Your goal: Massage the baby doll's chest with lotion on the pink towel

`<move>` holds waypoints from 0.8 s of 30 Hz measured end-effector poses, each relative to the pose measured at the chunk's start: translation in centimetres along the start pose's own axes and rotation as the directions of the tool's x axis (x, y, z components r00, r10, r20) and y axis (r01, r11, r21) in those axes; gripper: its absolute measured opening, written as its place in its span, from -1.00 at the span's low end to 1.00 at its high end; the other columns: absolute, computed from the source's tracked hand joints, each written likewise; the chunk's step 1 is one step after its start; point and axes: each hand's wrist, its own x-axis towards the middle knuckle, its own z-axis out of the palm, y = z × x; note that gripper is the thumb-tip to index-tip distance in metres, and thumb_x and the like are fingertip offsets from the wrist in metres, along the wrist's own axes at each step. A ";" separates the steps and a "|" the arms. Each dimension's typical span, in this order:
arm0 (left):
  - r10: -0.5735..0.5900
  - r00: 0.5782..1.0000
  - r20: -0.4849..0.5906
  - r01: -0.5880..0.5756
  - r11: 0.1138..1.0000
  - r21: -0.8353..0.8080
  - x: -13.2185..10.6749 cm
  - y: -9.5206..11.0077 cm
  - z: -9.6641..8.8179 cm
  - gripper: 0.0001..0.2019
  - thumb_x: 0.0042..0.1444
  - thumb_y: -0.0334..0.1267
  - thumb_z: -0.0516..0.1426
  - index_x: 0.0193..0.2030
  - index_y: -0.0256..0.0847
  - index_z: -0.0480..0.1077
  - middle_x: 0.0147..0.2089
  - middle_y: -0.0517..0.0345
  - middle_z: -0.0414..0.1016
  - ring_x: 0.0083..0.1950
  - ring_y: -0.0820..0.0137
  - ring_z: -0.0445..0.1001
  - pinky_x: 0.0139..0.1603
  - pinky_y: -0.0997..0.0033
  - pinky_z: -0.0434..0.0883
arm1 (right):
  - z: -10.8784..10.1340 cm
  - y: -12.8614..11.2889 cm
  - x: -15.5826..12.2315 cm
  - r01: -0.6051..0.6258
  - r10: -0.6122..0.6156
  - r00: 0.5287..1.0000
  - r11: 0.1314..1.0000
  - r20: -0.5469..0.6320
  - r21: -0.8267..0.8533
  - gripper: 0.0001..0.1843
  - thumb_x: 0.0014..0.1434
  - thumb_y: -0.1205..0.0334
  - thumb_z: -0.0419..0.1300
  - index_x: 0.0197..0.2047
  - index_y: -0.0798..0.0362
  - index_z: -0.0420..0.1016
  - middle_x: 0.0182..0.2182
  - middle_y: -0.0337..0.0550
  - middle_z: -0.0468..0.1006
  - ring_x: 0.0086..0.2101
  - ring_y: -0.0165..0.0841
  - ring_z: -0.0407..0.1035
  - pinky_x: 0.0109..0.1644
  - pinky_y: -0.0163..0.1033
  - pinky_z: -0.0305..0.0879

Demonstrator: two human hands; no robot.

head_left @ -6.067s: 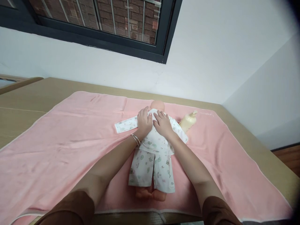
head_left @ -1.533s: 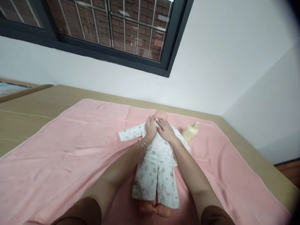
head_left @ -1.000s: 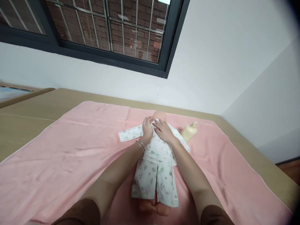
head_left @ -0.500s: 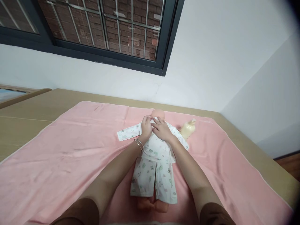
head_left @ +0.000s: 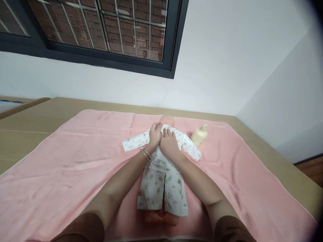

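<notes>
Hands meet on the upper chest of the doll [head_left: 174, 185]: the left hand [head_left: 154, 135] is turned partly on its edge, fingertips at the collar, and the right hand [head_left: 169, 144] lies flat beside it, fingers slightly spread. From where I stand I can't tell whether the left one pinches any cloth. Two thin bracelets [head_left: 145, 154] circle the left wrist. The doll is stretched out in a white printed top and trousers, its bald head [head_left: 167, 120] toward the wall [head_left: 209, 80], its feet [head_left: 161, 218] toward the person. Just past the sleeve on the person's right is a pale yellow bottle [head_left: 199, 136]. Everything sits on a pink blanket [head_left: 83, 161] over the wooden bench [head_left: 37, 116], under a dark-framed window [head_left: 106, 30].
</notes>
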 end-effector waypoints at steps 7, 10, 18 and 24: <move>0.093 0.995 0.029 -0.096 0.991 0.091 -0.1 -0.7 0.1 -0.83 0.12 -0.32 0.10 -0.17 -0.17 0.47 -0.09 0.03 0.59 0.02 0.23 0.53 0.18 0.19 0.40 | 0.0 2.4 1.8 0.005 -0.001 1.000 0.988 -0.025 0.157 -0.43 0.44 0.17 -0.23 0.44 0.01 0.17 0.46 -0.08 0.07 0.44 -0.10 -0.10 0.47 0.20 -0.16; 0.166 0.985 0.050 -0.172 0.972 0.160 -0.3 -1.1 -0.1 -0.78 0.10 -0.39 0.07 -0.15 -0.16 0.48 -0.02 0.02 0.58 0.10 0.20 0.51 0.26 0.13 0.37 | 0.3 3.3 2.3 -0.094 0.103 0.994 0.978 -0.042 0.184 -0.41 0.44 0.09 -0.19 0.43 0.14 0.16 0.44 0.06 0.10 0.42 -0.04 -0.04 0.45 0.16 -0.11; 0.261 0.917 0.301 -0.389 0.749 0.536 -0.2 -0.9 0.0 -0.72 0.09 -0.46 0.04 -0.16 -0.24 0.54 0.02 -0.15 0.54 0.16 0.05 0.46 0.30 0.04 0.35 | 0.1 5.3 3.0 -0.259 0.274 0.961 0.937 -0.033 0.234 -0.49 0.44 0.13 -0.22 0.13 0.17 0.44 0.20 0.17 0.46 0.21 -0.12 0.30 0.36 0.03 -0.02; 0.201 0.901 0.385 -0.432 0.508 0.745 -1.0 0.1 0.0 -0.60 0.23 -0.36 -0.03 0.12 -0.32 0.48 0.16 -0.13 0.52 0.24 0.11 0.42 0.36 0.11 0.29 | -0.2 4.9 2.6 -0.349 0.358 0.933 0.923 -0.025 0.163 -0.42 0.42 0.02 -0.18 0.17 0.25 0.43 0.22 0.30 0.41 0.26 0.00 0.23 0.37 0.14 -0.11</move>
